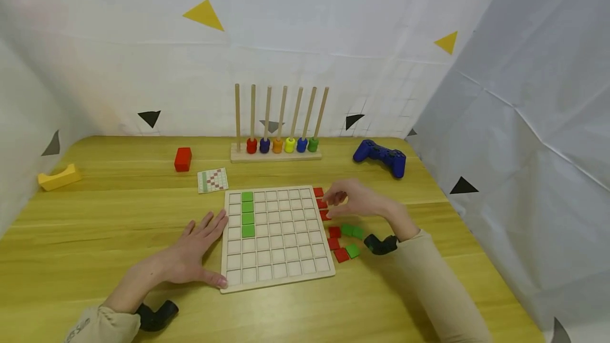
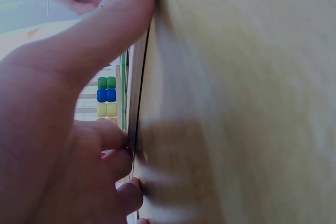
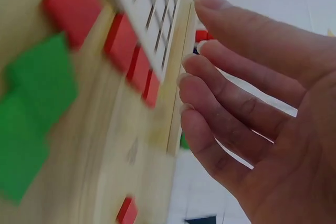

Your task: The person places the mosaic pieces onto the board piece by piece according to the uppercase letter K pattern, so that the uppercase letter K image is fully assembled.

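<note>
A wooden grid board (image 1: 278, 285) lies flat, with several green tiles (image 1: 248, 218) in a column of its cells towards the left. My left hand (image 1: 188, 255) rests against the board's left edge, fingers spread and thumb at the near left corner. In the left wrist view, fingertips (image 2: 128, 195) press along the board's side. My right hand (image 1: 357, 199) hovers by the board's right edge, fingers loosely bent with nothing between them. Below it, red tiles (image 3: 122, 45) line the edge. Nearer me lie more red tiles (image 1: 333, 244) and some green tiles (image 1: 352, 251).
Behind the board stands a peg rack (image 1: 276, 156) with coloured beads. A small pattern card (image 1: 213, 180) and a red block (image 1: 183, 159) lie back left, a yellow arched block (image 1: 59, 178) farther left. At the back right sits a blue game controller (image 1: 379, 158).
</note>
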